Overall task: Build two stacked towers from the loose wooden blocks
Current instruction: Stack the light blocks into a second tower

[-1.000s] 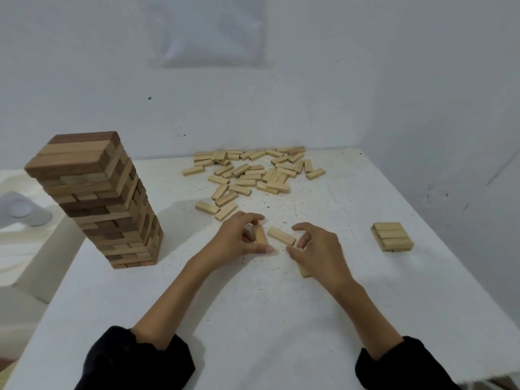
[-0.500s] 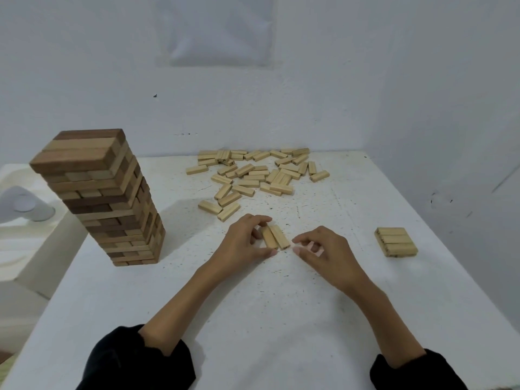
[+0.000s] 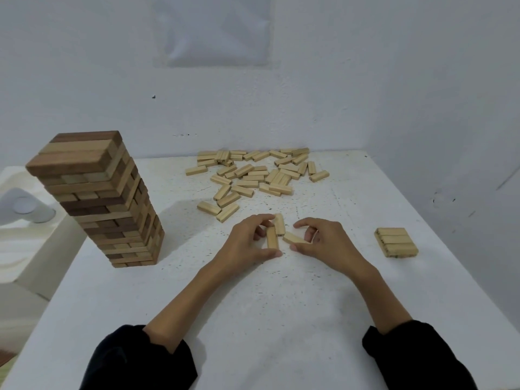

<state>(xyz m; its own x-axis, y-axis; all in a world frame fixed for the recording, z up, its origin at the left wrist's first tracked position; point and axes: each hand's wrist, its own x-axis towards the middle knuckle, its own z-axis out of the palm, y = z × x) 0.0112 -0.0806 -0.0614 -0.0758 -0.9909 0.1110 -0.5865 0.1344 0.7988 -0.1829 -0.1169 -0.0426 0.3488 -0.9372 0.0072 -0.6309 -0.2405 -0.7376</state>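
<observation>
A tall tower (image 3: 107,204) of light and dark wooden blocks stands on the left of the white table (image 3: 281,319). Several loose pale blocks (image 3: 253,175) lie scattered at the back. A flat row of blocks (image 3: 396,242) sits at the right. In the middle, my left hand (image 3: 247,243) holds two blocks (image 3: 274,232) lying side by side, fingers curled round them. My right hand (image 3: 323,243) pinches a third block (image 3: 294,238) that lies at an angle against them.
The table's left edge runs just behind the tower, with a pale ledge and a grey round object (image 3: 25,205) beyond it. White walls close off the back and right.
The blocks between my hands have been drawn together: the two under my left hand now lie side by side, and my right hand has brought a third up against them.
</observation>
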